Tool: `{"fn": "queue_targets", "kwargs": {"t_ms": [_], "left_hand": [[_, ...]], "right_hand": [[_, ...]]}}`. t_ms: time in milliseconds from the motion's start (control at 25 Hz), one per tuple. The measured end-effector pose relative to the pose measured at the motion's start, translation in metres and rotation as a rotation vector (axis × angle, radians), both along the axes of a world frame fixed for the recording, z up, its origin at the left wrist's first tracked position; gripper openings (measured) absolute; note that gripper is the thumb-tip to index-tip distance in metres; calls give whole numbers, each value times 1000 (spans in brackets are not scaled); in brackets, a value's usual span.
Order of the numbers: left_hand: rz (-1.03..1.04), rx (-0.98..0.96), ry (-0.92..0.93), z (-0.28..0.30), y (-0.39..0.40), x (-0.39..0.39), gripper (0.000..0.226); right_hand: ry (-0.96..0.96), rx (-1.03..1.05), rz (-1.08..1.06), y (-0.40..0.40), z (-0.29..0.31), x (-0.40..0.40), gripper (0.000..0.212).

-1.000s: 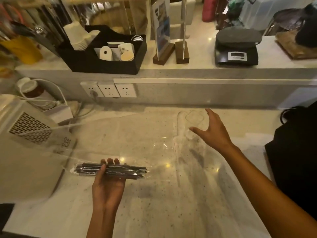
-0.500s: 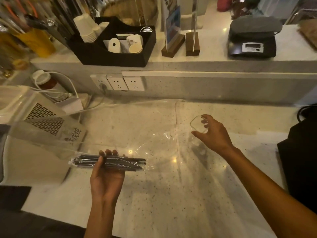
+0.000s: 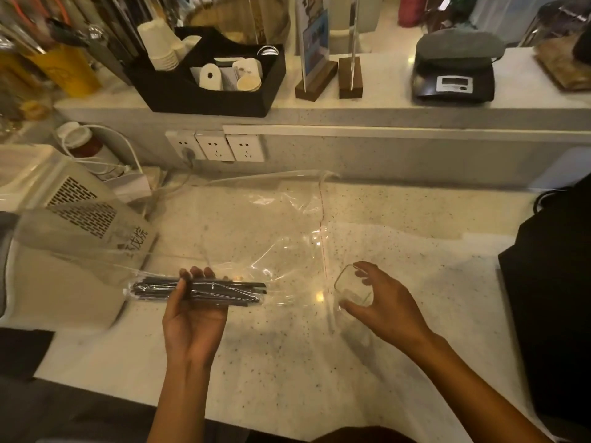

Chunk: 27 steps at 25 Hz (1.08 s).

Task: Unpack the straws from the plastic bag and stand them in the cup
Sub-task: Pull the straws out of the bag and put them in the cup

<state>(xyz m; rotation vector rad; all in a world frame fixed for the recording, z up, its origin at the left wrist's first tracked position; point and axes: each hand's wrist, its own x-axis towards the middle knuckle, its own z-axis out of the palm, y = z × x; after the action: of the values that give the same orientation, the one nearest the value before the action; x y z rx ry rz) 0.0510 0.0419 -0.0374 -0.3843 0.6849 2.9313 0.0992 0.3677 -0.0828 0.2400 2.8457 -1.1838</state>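
A bundle of black straws [image 3: 224, 291] in thin clear wrap lies level across my left hand [image 3: 192, 318], palm up with the fingers curled over it, above the speckled counter. A large clear plastic bag [image 3: 256, 225] spreads over the counter behind the straws and drapes over the machine at left. My right hand [image 3: 380, 302] grips a small clear glass cup [image 3: 351, 287] from the side. The cup sits to the right of the bag's red-edged seam and is tilted toward me.
A white vented machine [image 3: 64, 219] stands at the left with a cable and a bottle behind it. Wall sockets [image 3: 217, 145] sit under a raised shelf holding a black organiser [image 3: 211, 75], sign stands and a scale [image 3: 454, 71]. A black bag [image 3: 553, 298] fills the right edge.
My right hand reached to the clear cup near the back of the counter, closed on it and brought it toward me. My left hand has kept the straw bundle still.
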Motion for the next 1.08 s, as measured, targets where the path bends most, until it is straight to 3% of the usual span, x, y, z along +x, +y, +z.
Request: {"fn": "queue_targets", "kwargs": {"t_ms": [240, 360, 440, 520, 640, 800, 1000, 1080], "left_hand": [[2, 11, 22, 8, 0, 5, 25], [4, 18, 18, 11, 2, 8, 23], [-10, 29, 23, 14, 5, 9, 24], [-18, 34, 38, 15, 8, 11, 22], [-40, 16, 34, 17, 18, 10, 18], [-67, 21, 24, 14, 25, 8, 17], [-84, -11, 10, 10, 15, 6, 22], [-66, -4, -49, 9, 11, 5, 23]], "right_hand": [[-44, -25, 38, -13, 1, 19, 86], [-176, -65, 162, -1, 32, 16, 120], [-127, -176, 150, 20, 80, 0, 129], [56, -219, 68, 34, 138, -22, 118], [261, -127, 153, 20, 199, -52, 97], [252, 91, 336, -20, 232, -85, 81], [203, 215, 538, -43, 243, -102, 27], [249, 219, 567, -53, 249, -105, 24]]}}
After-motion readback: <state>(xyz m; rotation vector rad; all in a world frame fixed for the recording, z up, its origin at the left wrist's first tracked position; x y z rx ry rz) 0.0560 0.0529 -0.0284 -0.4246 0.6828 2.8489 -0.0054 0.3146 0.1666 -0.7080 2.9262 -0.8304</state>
